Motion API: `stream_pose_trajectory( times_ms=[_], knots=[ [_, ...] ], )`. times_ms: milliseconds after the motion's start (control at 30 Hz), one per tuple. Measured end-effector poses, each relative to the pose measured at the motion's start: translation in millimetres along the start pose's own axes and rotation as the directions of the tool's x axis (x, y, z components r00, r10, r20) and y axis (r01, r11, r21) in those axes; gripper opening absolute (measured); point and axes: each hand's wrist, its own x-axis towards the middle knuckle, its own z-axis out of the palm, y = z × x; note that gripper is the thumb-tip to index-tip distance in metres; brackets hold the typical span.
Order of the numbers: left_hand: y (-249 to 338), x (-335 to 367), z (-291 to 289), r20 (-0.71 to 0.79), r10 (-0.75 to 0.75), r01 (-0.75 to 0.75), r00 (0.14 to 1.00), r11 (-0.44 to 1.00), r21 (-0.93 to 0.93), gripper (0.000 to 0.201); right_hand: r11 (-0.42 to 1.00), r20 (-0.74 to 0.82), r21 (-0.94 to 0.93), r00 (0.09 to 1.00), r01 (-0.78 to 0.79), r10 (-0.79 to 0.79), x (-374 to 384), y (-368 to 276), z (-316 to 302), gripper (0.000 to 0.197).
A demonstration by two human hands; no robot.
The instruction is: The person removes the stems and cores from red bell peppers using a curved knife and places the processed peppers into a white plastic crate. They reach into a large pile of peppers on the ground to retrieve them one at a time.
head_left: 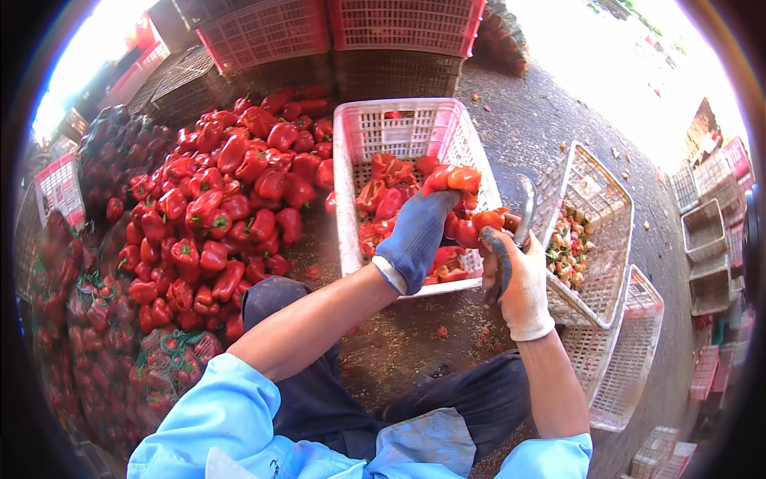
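My left hand [424, 233], in a blue glove, grips a split red bell pepper [453, 179] above a pink-and-white plastic crate [346, 231]. Inside that crate lie several opened red pepper pieces [388, 203]. Beside it on the right, my right hand [519, 279] wears a pale glove with dark fingertips. Its fingers are closed round a curved metal tool [527, 204], whose working end I cannot make out. The right fingertips meet the lower part of the pepper. Both hands are close together over the crate's right side.
A large heap of whole red peppers [231, 199] lies to the left, with filled net sacks [171, 367] nearer me. At right, a tilted crate [602, 188] holds pepper cores and stems [570, 247], with another crate [630, 359] under it. Stacked crates [407, 28] stand behind.
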Motion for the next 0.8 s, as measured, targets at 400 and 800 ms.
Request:
stream_pose_trajectory(
  times_ms=[400,800],
  knots=[
    [-97.4,50.7,96.5,-0.250,0.025,-0.100,0.968,0.952,-0.289,0.035,0.992,-0.188,0.043,0.977,0.115,-0.105,6.8,14.4,-71.1,0.051],
    [-141.7,104.0,153.5,-0.097,0.328,-0.274,0.940,0.892,0.360,0.044,0.919,-0.324,-0.155,0.860,0.363,-0.394,15.7,25.3,-137.0,0.040]
  ],
)
